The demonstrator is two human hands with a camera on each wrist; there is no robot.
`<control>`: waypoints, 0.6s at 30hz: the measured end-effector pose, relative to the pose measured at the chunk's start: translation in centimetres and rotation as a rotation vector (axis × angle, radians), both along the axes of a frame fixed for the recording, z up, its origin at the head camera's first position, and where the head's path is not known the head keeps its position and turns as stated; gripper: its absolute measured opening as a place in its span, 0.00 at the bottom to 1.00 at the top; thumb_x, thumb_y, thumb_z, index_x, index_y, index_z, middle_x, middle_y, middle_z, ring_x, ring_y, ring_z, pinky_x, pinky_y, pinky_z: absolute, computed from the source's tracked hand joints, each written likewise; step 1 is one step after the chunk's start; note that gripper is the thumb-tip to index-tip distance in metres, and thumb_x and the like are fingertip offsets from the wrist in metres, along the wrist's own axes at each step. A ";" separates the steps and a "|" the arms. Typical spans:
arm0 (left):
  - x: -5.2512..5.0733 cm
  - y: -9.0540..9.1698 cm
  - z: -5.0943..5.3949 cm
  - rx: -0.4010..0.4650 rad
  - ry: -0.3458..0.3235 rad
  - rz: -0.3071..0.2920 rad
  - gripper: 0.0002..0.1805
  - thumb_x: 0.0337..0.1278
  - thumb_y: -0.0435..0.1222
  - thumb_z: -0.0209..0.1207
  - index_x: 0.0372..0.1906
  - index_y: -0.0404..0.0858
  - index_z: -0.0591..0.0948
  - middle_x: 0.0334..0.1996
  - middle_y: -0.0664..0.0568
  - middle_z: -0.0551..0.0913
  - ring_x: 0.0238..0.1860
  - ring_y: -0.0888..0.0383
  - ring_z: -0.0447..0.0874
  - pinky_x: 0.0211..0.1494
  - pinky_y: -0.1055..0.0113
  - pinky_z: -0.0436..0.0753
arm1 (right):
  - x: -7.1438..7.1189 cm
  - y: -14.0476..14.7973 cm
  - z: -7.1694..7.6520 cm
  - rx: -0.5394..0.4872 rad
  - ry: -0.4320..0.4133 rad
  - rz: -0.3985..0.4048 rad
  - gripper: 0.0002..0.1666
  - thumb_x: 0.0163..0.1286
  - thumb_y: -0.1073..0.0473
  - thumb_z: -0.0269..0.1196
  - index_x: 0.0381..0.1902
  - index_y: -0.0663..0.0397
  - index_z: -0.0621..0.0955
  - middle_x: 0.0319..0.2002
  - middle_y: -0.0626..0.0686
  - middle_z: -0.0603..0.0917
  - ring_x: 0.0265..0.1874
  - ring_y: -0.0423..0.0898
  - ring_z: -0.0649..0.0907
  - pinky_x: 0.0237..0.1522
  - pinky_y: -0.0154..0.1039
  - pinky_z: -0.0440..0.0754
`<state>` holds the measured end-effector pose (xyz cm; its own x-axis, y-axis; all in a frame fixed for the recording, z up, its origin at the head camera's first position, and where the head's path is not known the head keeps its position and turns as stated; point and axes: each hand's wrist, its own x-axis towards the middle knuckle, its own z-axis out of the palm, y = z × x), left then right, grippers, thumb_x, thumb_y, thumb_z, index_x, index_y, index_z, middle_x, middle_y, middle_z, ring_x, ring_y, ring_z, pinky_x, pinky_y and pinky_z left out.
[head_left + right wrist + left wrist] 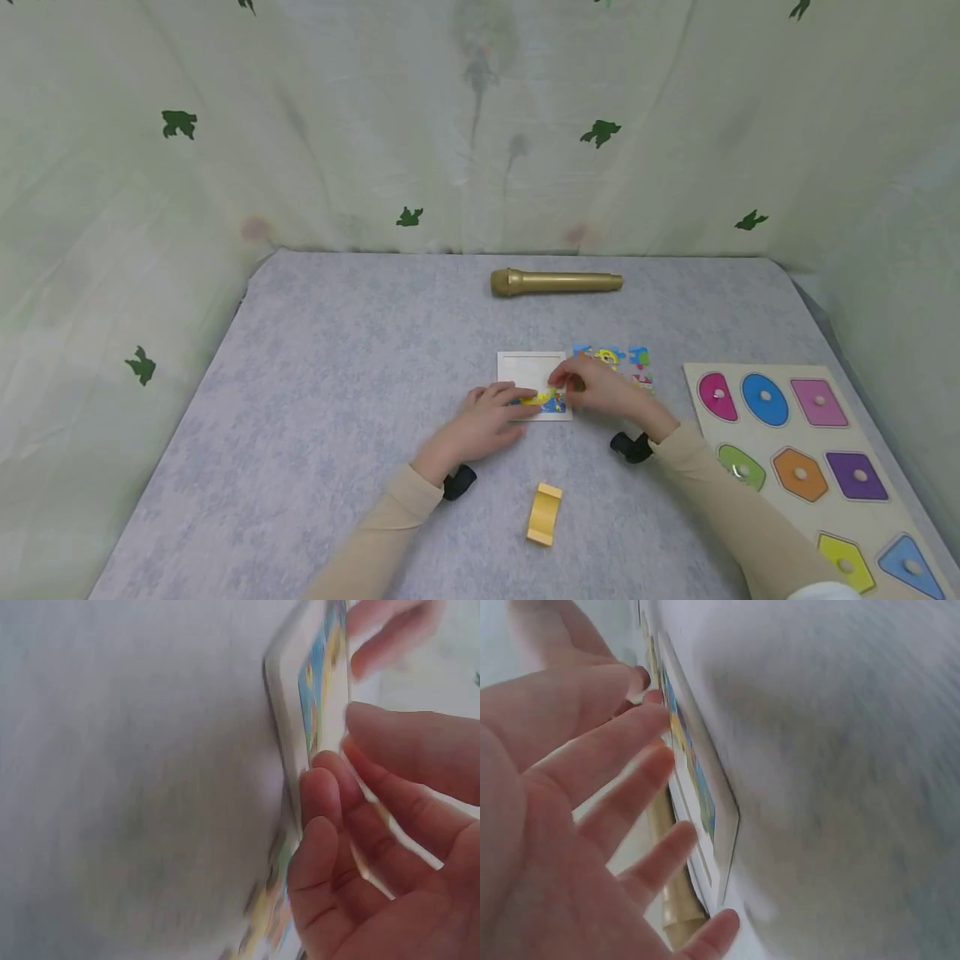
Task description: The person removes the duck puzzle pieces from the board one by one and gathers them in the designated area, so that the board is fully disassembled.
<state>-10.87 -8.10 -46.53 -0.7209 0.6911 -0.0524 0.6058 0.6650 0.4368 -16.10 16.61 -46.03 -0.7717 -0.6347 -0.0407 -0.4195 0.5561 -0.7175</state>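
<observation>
A white puzzle tray (pixel 525 367) lies on the table, with joined blue and yellow puzzle pieces (pixel 553 405) along its near side. My left hand (pixel 482 422) rests its extended fingers over the tray's left part; the left wrist view shows them spread apart. At the tray's right edge my right hand (pixel 603 388) pinches a small greenish puzzle piece (pixel 552 389) between thumb and fingertips, mostly hidden by the fingers. In the right wrist view its fingers curl beside the tray wall (pixel 282 697). Loose colourful puzzle pieces (pixel 639 357) lie right of the tray, partly behind this hand.
A gold microphone (pixel 558 282) lies behind the tray. A curved yellow block (pixel 543 515) sits nearer to me, between the forearms. On the right is a board (pixel 757 437) of knobbed coloured shapes, with my right forearm over its near-left part. Pale curtains (pixel 480 167) surround the table.
</observation>
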 end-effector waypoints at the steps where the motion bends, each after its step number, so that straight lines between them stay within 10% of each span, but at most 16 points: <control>1: 0.0 0.2 -0.1 -0.012 0.004 -0.006 0.21 0.69 0.41 0.53 0.64 0.47 0.75 0.67 0.54 0.68 0.69 0.49 0.58 0.62 0.43 0.59 | 0.0 -0.3 0.0 0.013 -0.002 0.011 0.11 0.60 0.71 0.65 0.42 0.63 0.81 0.34 0.50 0.81 0.30 0.41 0.76 0.37 0.39 0.76; 8: 0.2 0.6 0.0 -0.064 -0.016 0.014 0.21 0.69 0.41 0.52 0.65 0.49 0.75 0.67 0.57 0.67 0.68 0.52 0.58 0.62 0.41 0.58 | 0.2 -1.3 -0.2 0.083 0.001 -0.003 0.11 0.58 0.72 0.64 0.41 0.63 0.81 0.27 0.46 0.77 0.26 0.40 0.74 0.60 0.59 0.58; 18: 0.3 0.6 0.1 -0.052 -0.029 0.033 0.21 0.69 0.41 0.53 0.65 0.49 0.75 0.67 0.58 0.67 0.69 0.52 0.58 0.62 0.39 0.57 | 0.5 -1.0 -0.5 0.020 -0.001 0.019 0.14 0.57 0.75 0.62 0.42 0.60 0.79 0.29 0.49 0.75 0.25 0.40 0.72 0.35 0.38 0.72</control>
